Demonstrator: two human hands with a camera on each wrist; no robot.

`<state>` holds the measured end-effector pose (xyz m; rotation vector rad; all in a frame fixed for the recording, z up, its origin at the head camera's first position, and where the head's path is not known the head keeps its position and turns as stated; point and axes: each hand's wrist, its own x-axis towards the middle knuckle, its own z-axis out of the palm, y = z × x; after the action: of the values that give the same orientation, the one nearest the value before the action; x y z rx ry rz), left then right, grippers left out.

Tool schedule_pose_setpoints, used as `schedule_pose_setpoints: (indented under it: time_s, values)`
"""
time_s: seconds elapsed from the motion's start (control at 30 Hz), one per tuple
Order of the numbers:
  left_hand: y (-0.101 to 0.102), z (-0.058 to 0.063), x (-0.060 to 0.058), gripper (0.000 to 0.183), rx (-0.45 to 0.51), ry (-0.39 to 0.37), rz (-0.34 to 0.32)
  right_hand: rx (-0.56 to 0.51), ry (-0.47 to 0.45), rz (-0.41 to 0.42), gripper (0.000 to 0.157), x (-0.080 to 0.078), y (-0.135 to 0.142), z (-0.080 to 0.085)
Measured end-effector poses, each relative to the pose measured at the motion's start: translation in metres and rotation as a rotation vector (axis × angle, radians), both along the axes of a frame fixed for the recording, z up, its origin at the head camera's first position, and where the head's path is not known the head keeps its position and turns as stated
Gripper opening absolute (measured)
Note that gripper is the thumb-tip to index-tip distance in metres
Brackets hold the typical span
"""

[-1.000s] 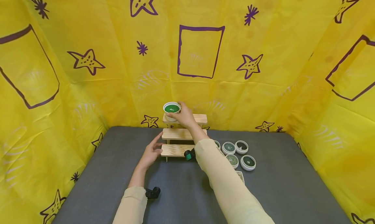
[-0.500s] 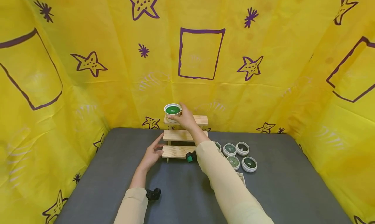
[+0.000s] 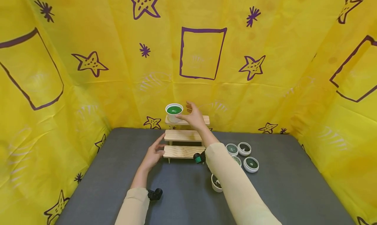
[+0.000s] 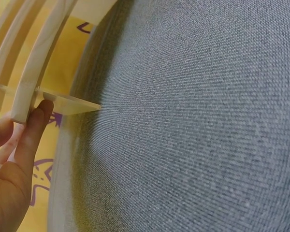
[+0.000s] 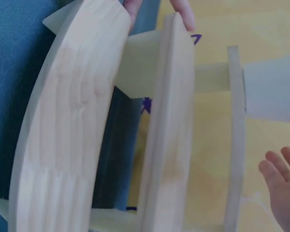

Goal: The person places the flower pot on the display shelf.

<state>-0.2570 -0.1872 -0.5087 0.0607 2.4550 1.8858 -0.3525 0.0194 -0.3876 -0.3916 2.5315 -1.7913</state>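
Observation:
A white cup of green paint [image 3: 174, 117] stands on the left end of the top shelf of a three-step wooden stand [image 3: 183, 135]. Just right of it is my right hand [image 3: 195, 116], its thumb and fingers spread and holding nothing; in the right wrist view a gap shows between the fingers [image 5: 275, 169] and the cup [image 5: 270, 89]. My left hand [image 3: 152, 155] touches the left ends of the lower two shelves with extended fingers. Close up in the left wrist view, a fingertip [image 4: 46, 105] lies against the lowest shelf's end, beside a side support.
Right of the stand sit several round white pots of dark and greenish contents, such as one pot [image 3: 251, 164] at the outer right. A dark-filled white cup [image 3: 216, 183] stands nearer, partly behind the right sleeve [image 3: 229, 179]. Yellow patterned cloth [image 3: 203, 55] walls the grey table [image 3: 176, 199].
My right hand has let go of the green-paint cup and moved slightly right, leaving it on the top shelf. My left hand has stayed at the stand. The dark-filled cup has come into view.

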Motion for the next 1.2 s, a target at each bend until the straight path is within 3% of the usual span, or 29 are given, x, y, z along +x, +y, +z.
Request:
schedule_pose_setpoints:
  time_s: [0.5,0.87,1.2]
  values:
    - [-0.003,0.001,0.003,0.079,-0.014,0.004,0.009,-0.149,0.088,0.052,0.080,0.017,0.042,0.016]
    - [0.001,0.003,0.002,0.081,0.007,-0.002,0.001,-0.046,0.141,0.097,0.077,0.044,0.101,0.018]
    - [0.001,0.001,0.000,0.080,0.000,-0.005,0.008,0.031,0.126,0.104,0.077,0.077,0.149,0.002]
